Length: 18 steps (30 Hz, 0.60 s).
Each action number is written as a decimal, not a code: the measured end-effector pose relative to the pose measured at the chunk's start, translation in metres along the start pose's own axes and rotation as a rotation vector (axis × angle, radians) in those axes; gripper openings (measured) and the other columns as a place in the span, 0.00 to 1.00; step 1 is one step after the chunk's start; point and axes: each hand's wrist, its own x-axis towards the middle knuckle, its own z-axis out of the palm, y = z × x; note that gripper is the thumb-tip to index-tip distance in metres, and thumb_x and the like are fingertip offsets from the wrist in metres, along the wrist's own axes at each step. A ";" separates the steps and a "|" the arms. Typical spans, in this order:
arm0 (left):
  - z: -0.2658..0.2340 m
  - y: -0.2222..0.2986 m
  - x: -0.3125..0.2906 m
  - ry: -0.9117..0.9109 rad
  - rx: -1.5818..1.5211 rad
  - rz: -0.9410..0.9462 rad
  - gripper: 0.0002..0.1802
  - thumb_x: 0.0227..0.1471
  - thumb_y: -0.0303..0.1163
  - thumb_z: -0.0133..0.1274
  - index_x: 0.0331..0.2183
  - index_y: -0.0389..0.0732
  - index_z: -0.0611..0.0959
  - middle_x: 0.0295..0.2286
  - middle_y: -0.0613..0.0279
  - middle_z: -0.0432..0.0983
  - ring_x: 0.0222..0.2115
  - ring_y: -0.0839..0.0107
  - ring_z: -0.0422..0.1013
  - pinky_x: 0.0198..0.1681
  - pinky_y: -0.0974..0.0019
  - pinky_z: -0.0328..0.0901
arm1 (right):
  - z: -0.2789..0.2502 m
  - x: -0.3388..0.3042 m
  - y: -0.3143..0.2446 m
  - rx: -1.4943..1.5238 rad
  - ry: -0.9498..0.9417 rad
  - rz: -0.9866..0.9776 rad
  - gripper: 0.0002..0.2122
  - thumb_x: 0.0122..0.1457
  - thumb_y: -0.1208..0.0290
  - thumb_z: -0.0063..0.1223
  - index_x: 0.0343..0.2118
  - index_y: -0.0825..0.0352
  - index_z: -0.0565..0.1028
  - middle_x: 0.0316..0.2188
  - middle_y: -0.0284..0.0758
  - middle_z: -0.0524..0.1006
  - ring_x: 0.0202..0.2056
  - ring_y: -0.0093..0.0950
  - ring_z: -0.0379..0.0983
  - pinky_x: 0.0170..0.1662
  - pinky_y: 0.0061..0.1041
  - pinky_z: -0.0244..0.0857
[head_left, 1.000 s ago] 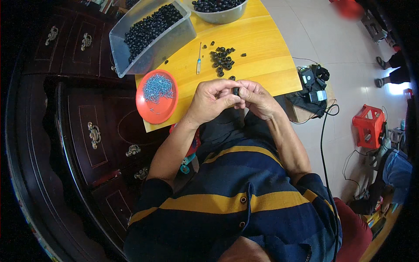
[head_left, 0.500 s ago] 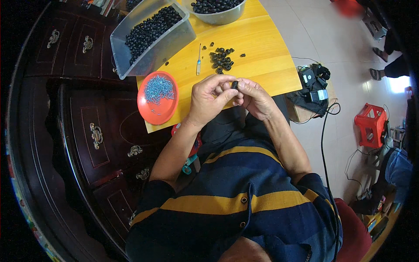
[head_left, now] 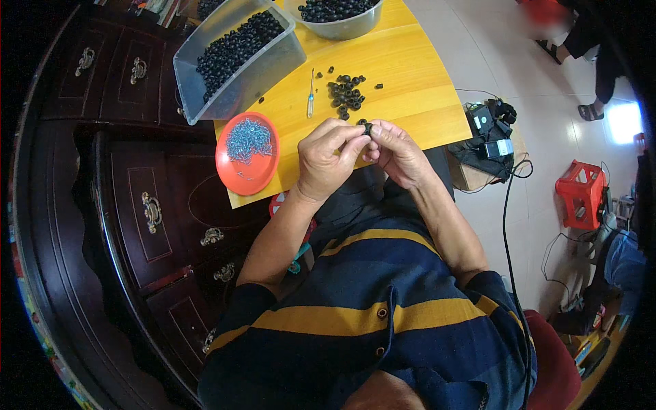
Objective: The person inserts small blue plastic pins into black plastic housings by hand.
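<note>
A small round black plastic part (head_left: 367, 129) is pinched between my two hands, over the table's near edge. My left hand (head_left: 326, 158) is closed, its thumb and forefinger reaching the part from the left. From the other side, my right hand (head_left: 401, 156) grips the same part between thumb and fingers. Fingers partly cover it, so its details cannot be made out. Just beyond lies a loose group of similar black parts (head_left: 347, 91). A screwdriver (head_left: 311, 97) with a clear blue handle rests left of them. Small silvery screws (head_left: 249, 141) lie in a red plate (head_left: 247, 184) by my left forearm.
On the yellow table (head_left: 410, 75), a clear bin (head_left: 277, 72) and a round tub (head_left: 342, 29) hold many black parts. Dark drawers (head_left: 137, 205) stand at left. At right are black devices (head_left: 497, 140), a hanging cable (head_left: 507, 219), a red stool (head_left: 579, 195) and a walking person (head_left: 605, 72).
My left hand has shifted slightly and the black part has turned a little between my fingers. At the upper right, the other person's legs have moved further into view.
</note>
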 end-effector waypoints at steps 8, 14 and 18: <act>-0.010 0.009 0.002 -0.114 -0.102 -0.195 0.12 0.43 0.18 0.64 0.35 0.36 0.84 0.26 0.63 0.77 0.24 0.79 0.73 0.26 0.74 0.67 | 0.002 -0.006 -0.015 -0.218 -0.005 0.033 0.10 0.62 0.60 0.57 0.33 0.61 0.76 0.24 0.22 0.72 0.27 0.14 0.65 0.34 0.17 0.63; -0.024 0.006 0.007 -0.347 -0.339 -0.281 0.20 0.46 0.21 0.62 0.45 0.39 0.84 0.24 0.69 0.71 0.22 0.82 0.65 0.26 0.76 0.63 | 0.010 -0.008 -0.028 -0.334 -0.161 0.014 0.13 0.61 0.59 0.58 0.38 0.65 0.78 0.26 0.24 0.73 0.26 0.15 0.64 0.32 0.17 0.61; -0.024 0.004 0.006 -0.376 -0.344 -0.196 0.21 0.48 0.22 0.62 0.46 0.39 0.84 0.24 0.69 0.70 0.22 0.81 0.64 0.26 0.76 0.61 | 0.008 -0.009 -0.025 -0.333 -0.124 0.032 0.14 0.61 0.59 0.58 0.41 0.66 0.79 0.27 0.25 0.74 0.26 0.16 0.64 0.33 0.18 0.61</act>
